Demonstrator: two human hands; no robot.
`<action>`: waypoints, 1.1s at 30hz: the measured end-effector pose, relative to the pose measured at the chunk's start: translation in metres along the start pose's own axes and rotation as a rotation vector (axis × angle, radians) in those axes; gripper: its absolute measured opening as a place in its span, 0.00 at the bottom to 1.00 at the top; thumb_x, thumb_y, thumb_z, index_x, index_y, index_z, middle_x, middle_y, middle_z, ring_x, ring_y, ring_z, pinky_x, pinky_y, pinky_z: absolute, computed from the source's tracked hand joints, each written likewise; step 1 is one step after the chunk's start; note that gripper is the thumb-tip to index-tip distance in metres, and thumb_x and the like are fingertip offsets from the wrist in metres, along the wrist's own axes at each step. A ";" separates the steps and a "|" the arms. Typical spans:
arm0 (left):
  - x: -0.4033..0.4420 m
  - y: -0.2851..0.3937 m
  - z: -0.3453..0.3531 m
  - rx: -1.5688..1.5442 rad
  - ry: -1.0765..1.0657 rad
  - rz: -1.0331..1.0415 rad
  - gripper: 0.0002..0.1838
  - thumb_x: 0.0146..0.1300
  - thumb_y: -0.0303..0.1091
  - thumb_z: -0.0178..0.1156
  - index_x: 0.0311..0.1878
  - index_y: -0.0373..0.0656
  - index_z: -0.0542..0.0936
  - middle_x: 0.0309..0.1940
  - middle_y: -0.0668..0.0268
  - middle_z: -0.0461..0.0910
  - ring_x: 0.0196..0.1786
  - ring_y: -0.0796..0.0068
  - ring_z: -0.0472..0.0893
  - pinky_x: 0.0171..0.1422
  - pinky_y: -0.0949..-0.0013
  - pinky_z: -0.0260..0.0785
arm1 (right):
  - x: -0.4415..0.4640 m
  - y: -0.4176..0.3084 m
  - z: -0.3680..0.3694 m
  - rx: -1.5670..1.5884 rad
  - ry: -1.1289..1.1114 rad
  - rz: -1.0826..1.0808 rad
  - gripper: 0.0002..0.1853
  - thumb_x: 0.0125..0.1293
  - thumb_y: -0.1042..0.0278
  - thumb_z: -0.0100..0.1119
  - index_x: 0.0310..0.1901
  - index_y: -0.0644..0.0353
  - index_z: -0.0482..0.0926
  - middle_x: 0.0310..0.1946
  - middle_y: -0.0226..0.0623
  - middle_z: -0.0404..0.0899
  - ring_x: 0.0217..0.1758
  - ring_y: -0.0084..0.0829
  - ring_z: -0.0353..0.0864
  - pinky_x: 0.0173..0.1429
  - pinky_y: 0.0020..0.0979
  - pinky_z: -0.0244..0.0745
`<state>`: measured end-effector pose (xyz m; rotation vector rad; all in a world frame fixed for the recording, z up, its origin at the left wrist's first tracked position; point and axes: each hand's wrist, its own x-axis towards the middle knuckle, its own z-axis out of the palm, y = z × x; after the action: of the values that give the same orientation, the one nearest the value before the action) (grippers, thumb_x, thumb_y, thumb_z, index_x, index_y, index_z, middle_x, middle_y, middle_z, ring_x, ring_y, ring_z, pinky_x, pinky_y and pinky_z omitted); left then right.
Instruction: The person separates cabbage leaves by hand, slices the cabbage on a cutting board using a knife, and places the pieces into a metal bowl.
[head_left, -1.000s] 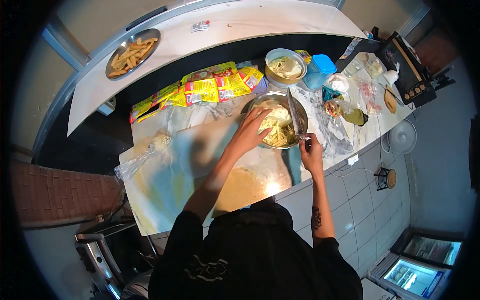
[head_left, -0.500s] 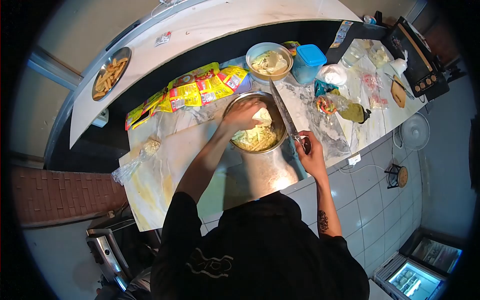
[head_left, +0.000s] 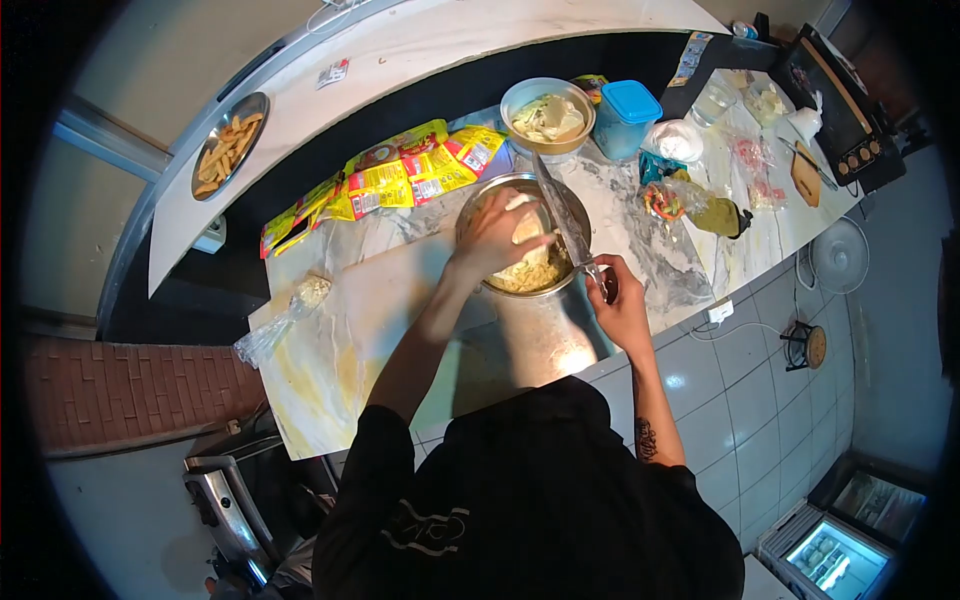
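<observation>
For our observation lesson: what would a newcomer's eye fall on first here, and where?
First, probably the large knife in the right hand, its blade slanting across the right side of the metal bowl. The left hand spreads over pale food there. Bright yellow packets lie beyond, leftward; a blue-lidded container stands beyond, rightward.

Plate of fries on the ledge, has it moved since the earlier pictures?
No, the plate of fries sits at the same end of the ledge; the whole view has shifted instead.
</observation>
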<state>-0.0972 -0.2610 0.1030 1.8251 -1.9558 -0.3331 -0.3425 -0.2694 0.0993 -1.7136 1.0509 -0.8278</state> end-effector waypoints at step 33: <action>-0.002 -0.036 -0.022 -0.165 -0.153 -0.124 0.40 0.57 0.59 0.67 0.62 0.35 0.71 0.65 0.49 0.69 0.71 0.52 0.65 0.76 0.57 0.56 | -0.004 0.007 0.028 -0.247 0.084 -0.063 0.10 0.63 0.78 0.61 0.44 0.65 0.72 0.18 0.40 0.71 0.18 0.30 0.68 0.25 0.34 0.63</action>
<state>-0.0552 -0.2603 0.1053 1.8642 -1.8549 -0.6715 -0.3220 -0.2567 0.0834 -1.9414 1.2016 -0.8434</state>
